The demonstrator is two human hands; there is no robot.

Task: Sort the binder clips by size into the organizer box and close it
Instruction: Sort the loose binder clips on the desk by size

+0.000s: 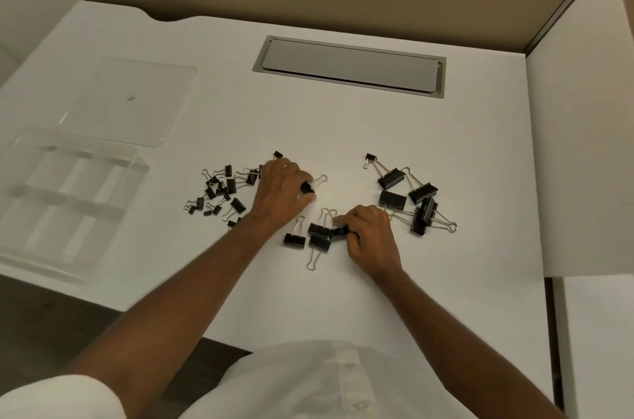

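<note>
Both hands work among the clips on the counter [343, 130]. The left hand [281, 190] pinches one clip [307, 187] between thumb and fingers. The right hand [372, 233] grips a medium clip [339, 232] at the near pile. The box [68, 199] stands open at the far left edge, its long axis running near to far; its lid [137, 99] lies beyond. The left hand is nearer the box.
</note>
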